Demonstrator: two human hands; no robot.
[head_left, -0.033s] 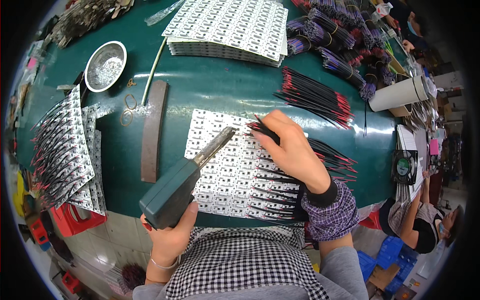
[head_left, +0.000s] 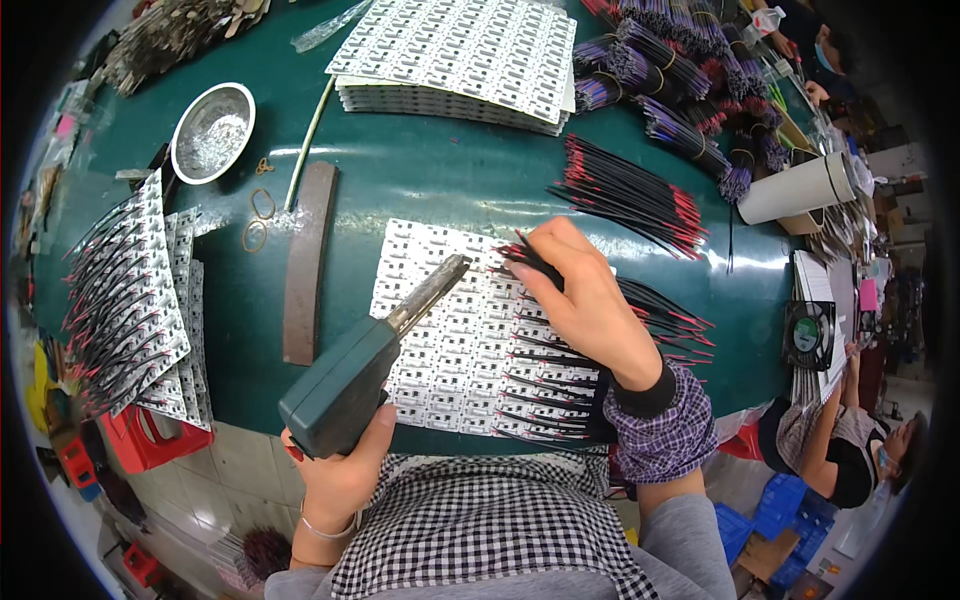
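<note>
My left hand [head_left: 345,470] is wrapped round the handle of a dark green soldering gun [head_left: 340,390]. Its metal tip points up and right, over a white sheet of printed circuit boards [head_left: 435,370] lying on the table. In my right hand [head_left: 590,300] a small bunch of black wires with red tips [head_left: 535,258] is pinched between thumb and fingers, their ends close to the sheet's upper right part. Rows of black wires [head_left: 545,385] stick out along the sheet's right side, partly under my right wrist. The wires' far ends inside my palm are hidden.
A pile of black wires [head_left: 635,195] lies beyond my right hand. At the back are stacked board sheets [head_left: 455,55] and purple wire bundles [head_left: 670,60]. To the left are a metal bar [head_left: 309,265], a bowl [head_left: 212,133] and wired sheets [head_left: 150,290]. A co-worker [head_left: 845,445] sits at right.
</note>
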